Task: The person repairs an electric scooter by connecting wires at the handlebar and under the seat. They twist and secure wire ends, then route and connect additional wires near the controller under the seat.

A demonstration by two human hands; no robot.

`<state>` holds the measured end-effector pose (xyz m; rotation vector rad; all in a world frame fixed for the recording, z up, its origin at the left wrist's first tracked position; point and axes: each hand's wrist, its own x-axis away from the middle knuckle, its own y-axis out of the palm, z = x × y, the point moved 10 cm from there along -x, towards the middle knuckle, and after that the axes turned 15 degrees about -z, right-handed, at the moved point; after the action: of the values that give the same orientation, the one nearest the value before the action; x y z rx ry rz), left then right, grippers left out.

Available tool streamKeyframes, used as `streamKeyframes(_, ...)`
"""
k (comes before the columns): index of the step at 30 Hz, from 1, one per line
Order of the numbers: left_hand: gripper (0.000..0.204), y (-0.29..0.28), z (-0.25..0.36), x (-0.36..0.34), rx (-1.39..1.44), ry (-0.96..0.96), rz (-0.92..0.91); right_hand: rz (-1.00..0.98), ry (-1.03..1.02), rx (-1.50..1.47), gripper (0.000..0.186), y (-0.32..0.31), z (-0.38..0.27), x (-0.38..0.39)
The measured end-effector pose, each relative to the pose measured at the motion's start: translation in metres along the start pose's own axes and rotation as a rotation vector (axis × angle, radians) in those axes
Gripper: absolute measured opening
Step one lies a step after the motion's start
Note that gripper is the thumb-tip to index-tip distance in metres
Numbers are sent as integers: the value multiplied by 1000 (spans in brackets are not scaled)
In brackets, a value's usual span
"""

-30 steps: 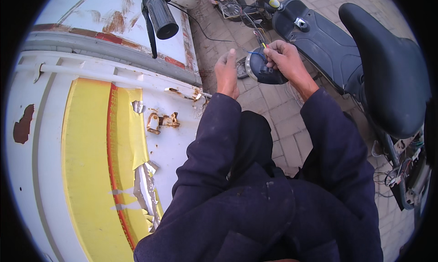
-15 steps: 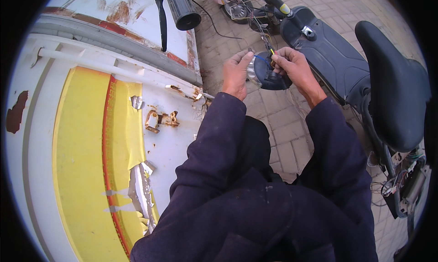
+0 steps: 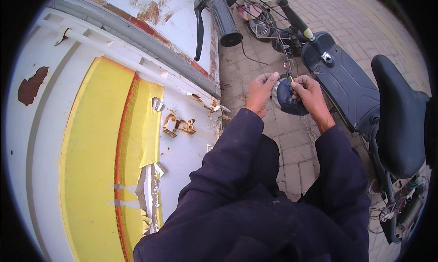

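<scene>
My left hand is closed in a pinch at the left rim of a round black headlamp, with a thin blue wire running from its fingertips. My right hand pinches a yellow wire just above the lamp's back. A bundle of thin coloured wires comes down to the fingers from the front of an electric scooter. The clear lens edge of the lamp faces left. What exactly lies between the fingertips is partly hidden.
To the right stand the scooter's dark footboard and black saddle. A handlebar grip with brake lever hangs at the upper left. Left is a white metal panel with a yellow sheet and a rusty latch. Brick paving lies below.
The whole view has shifted, so everything sits farther right and mostly lower. Both hands stay at the headlamp and wires, with little change in their grip.
</scene>
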<state>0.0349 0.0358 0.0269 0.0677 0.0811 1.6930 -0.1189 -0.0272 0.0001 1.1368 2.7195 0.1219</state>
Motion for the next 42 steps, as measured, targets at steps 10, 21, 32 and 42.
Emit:
streamKeyframes(10,33,-17,-20,8,-55,-180,46,23,20,35,13,-11,8,-1)
streamKeyframes(21,100,-14,206,-5,-508,783,513,13,45,25,14,-14,18,-2)
streamKeyframes(32,75,-6,230,-11,-601,868,799,21,26,70,13,-15,21,-2)
streamKeyframes(42,63,-8,229,-14,-609,880,903,-8,28,76,13,-12,21,-3)
